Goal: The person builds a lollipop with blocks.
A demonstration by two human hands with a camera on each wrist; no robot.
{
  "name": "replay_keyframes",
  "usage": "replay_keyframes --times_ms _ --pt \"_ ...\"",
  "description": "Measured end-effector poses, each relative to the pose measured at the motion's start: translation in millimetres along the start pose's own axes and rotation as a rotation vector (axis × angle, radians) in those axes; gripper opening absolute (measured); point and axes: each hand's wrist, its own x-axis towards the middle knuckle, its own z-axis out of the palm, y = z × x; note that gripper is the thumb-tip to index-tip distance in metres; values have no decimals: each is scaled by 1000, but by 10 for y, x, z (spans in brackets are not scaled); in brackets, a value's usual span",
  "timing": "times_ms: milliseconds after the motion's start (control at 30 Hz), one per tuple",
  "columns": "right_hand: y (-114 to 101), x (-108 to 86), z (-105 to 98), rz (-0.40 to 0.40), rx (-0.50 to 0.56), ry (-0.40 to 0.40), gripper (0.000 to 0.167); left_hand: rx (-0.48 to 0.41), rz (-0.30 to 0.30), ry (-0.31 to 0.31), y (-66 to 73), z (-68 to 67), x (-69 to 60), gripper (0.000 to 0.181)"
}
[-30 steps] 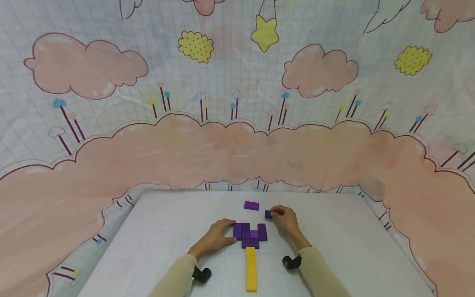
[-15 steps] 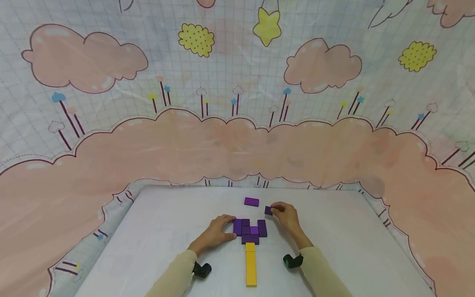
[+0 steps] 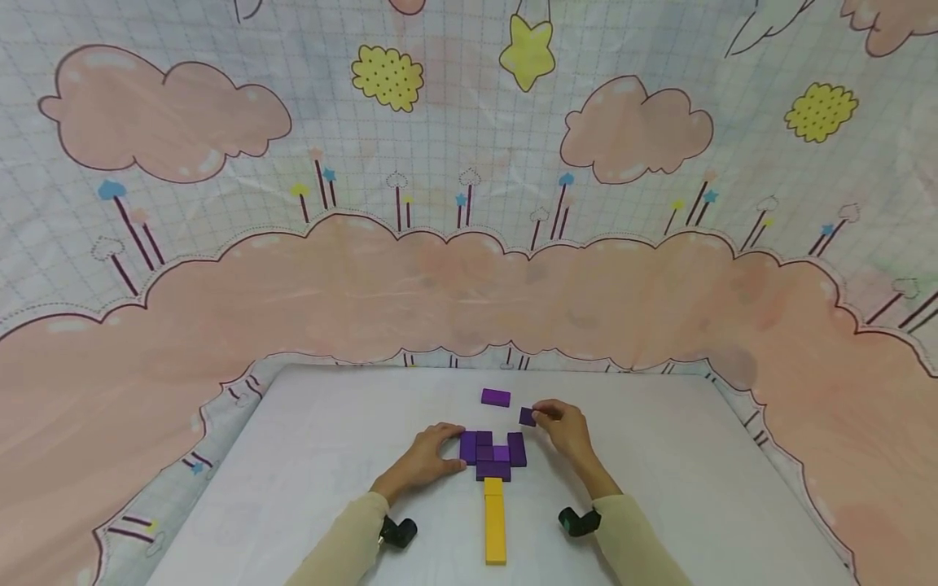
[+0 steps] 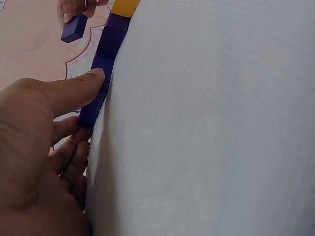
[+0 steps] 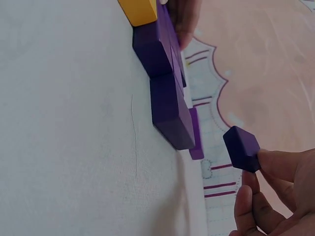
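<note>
In the head view, several purple blocks (image 3: pixel 493 471) sit together on the white table. My left hand (image 3: pixel 421 462) spans the leftmost upright purple block (image 3: pixel 467 448), thumb on its near end and fingers at its far end, as the left wrist view shows with the thumb (image 4: pixel 81 91) on it. My right hand (image 3: pixel 564 427) pinches a small dark purple block (image 5: pixel 241 148) by one end between thumb and fingertips. That block is held up off the table, beyond and right of the cluster. A gap shows in the cluster's top between its left part and the right upright block (image 3: pixel 516 449).
A purple rectangular block (image 3: pixel 496 398) lies alone behind the cluster. Yellow blocks (image 3: pixel 495 529) run in a line from the cluster toward the front of the white table (image 3: pixel 293 456). A patterned cloth (image 3: pixel 469 293) hangs behind the table.
The small dark block in my right hand has shifted very slightly left. My left hand keeps its place at the cluster. The head view has tilted down a little.
</note>
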Motion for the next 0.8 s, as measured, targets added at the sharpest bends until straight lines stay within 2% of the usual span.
replay_keyframes --times_ms 267,600,800 --pt "-1 -54 46 -27 33 0 14 -17 -26 -5 -6 13 -3 59" --pt "-30 -102 113 -27 25 -27 12 -17 -42 -11 -10 17 -4 60" --pt "-44 -123 153 -54 16 -38 10 -6 -30 -4 5 10 0 59"
